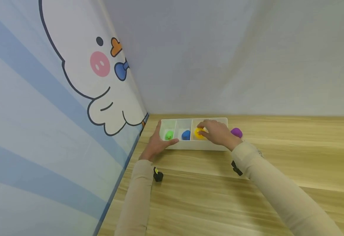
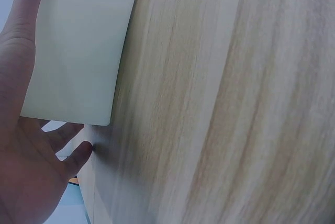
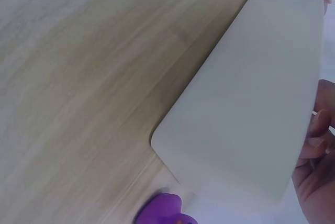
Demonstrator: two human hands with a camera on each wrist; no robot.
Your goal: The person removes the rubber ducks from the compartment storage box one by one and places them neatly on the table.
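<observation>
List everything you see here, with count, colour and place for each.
White box: one, white, divided, on the table
Green toy: one, green, in the leftmost compartment
Blue toy: one, blue, second compartment from left
Yellow toy: one, yellow, at the third compartment
Purple toy: one, purple, right of the box
Table: one, light wood, beneath everything
Back wall: one, grey, behind the table
Cartoon-printed wall: one, mainly blue and white, left
Black devices: two, black, near the wrists
Sleeves: two, cream, on both arms
Left hand: one, bare, against the box's left end
Right hand: one, bare, pinching the yellow toy
</observation>
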